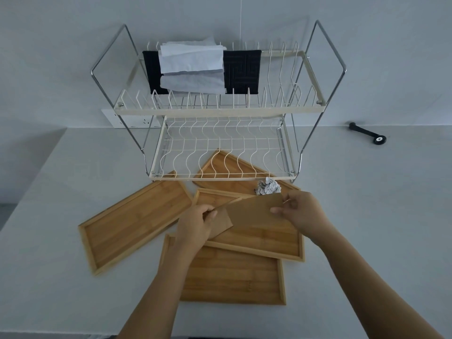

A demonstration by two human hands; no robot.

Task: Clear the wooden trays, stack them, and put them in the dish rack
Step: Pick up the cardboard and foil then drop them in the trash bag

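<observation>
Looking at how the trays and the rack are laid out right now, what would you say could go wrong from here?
1. The crumpled paper ball sits on the far tray; lifting that tray first could roll it onto the counter.
2. That tray lies partly under the dish rack, so pulling it out might catch the lower shelf.
3. Both the left hand and right hand hold the brown paper, leaving none free to steady the overlapping trays.

Dim, flat, bluish-grey light with no clear source; the white counter reads grey. Shadows are soft and faint, only a weak one under the dish rack. No glare. Focus is fairly sharp around the rack, slightly soft elsewhere. Wide-angle distortion bows the rack's side frames outward and stretches the edges
</observation>
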